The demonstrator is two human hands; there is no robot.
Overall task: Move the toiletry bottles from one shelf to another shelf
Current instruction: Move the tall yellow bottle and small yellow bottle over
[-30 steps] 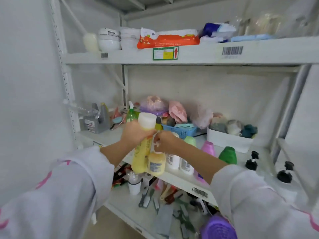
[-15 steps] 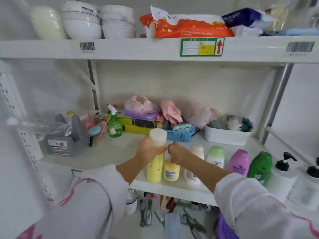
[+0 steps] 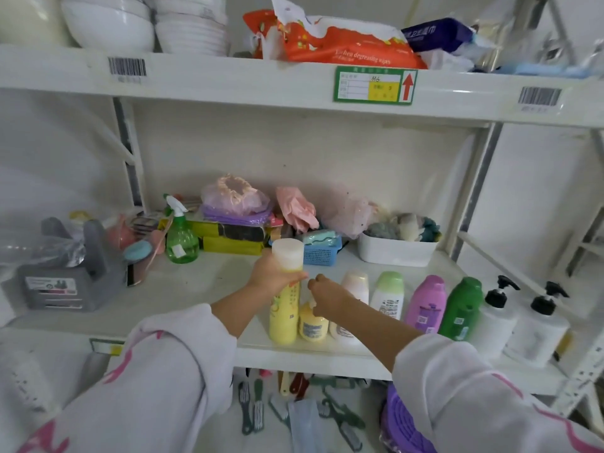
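Note:
My left hand (image 3: 273,276) grips a tall yellow bottle (image 3: 283,318) just under its white cap. The bottle stands upright on the white middle shelf (image 3: 196,289) near the front edge. My right hand (image 3: 328,295) is closed over the top of a small yellow bottle (image 3: 313,326) right beside it, also resting on the shelf. To the right runs a row: a white bottle (image 3: 356,284), a green-capped white bottle (image 3: 389,294), a purple bottle (image 3: 426,304), a green bottle (image 3: 462,308) and two white pump bottles (image 3: 496,317).
Behind the row stand a green spray bottle (image 3: 181,240), a blue basket (image 3: 322,251) and a white tub (image 3: 395,253). A grey box (image 3: 65,282) sits at the left. The upper shelf (image 3: 261,83) carries bowls and wipes. Brushes and a purple basket (image 3: 405,423) lie below.
Both hands have carried the two yellow bottles down and forward from mid-air onto the middle shelf, left of the bottle row. My view has shifted closer and to the left.

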